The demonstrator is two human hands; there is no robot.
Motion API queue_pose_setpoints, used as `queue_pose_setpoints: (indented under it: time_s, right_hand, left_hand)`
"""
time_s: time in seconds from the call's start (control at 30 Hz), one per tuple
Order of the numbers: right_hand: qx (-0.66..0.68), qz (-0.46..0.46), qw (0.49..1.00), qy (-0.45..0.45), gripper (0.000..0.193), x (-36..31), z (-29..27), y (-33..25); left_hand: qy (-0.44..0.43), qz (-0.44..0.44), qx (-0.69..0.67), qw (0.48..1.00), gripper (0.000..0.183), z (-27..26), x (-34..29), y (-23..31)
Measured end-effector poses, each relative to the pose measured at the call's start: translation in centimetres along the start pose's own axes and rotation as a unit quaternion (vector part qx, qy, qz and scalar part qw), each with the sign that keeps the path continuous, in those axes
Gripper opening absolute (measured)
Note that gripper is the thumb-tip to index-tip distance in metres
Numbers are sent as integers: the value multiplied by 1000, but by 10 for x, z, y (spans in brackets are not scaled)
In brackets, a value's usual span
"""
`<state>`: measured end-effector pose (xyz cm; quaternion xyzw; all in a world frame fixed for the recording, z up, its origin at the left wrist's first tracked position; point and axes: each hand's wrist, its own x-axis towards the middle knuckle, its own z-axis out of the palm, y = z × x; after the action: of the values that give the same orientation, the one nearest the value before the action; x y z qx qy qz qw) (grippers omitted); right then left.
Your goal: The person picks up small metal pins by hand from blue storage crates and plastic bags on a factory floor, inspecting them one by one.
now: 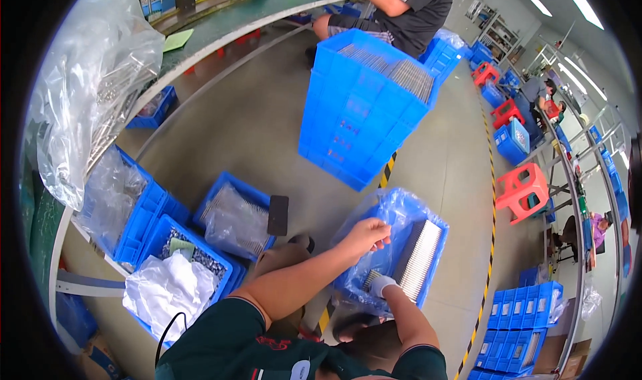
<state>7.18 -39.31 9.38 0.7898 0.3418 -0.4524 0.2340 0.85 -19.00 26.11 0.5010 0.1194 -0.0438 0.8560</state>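
In front of me stands a blue plastic crate [436, 229] lined with a clear blue plastic bag [400, 209]. A long row of thin, light metal pieces [421, 256] is packed upright along its right side. My left hand [371, 235] is over the crate's left part with its fingers curled closed; what they hold, if anything, I cannot make out. Lower down inside the crate, my right hand [384, 286], in a white glove, is beside a short group of similar pieces [371, 278]. The right fingertips are too small and partly hidden to read.
A tall stack of blue crates [361, 112] stands ahead, before a seated person [421, 12]. At my left are crates with bagged parts [234, 216] and a white cloth-like sheet [170, 286]. A green workbench [221, 19] curves along the left; red stools [525, 189] stand right.
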Motion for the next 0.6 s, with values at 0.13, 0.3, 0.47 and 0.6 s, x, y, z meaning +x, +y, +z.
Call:
queue_pose_setpoints:
  time_s: [0.13, 0.3, 0.47, 0.6]
  right_hand:
    - [5, 18, 1000, -9, 35, -14, -25, -10]
    - [-30, -45, 999, 1, 34, 16, -3, 8]
    - [17, 3, 998, 68, 31, 17, -24, 23]
    - [106, 39, 979, 170, 31, 1, -47, 18]
  left_hand:
    - [16, -2, 4, 1000, 17, -4, 1, 4]
    - [4, 7, -7, 1000, 17, -1, 5, 7]
    - [-1, 5, -6, 1000, 16, 3, 7, 4]
    - [-1, 14, -4, 1000, 16, -2, 5, 4]
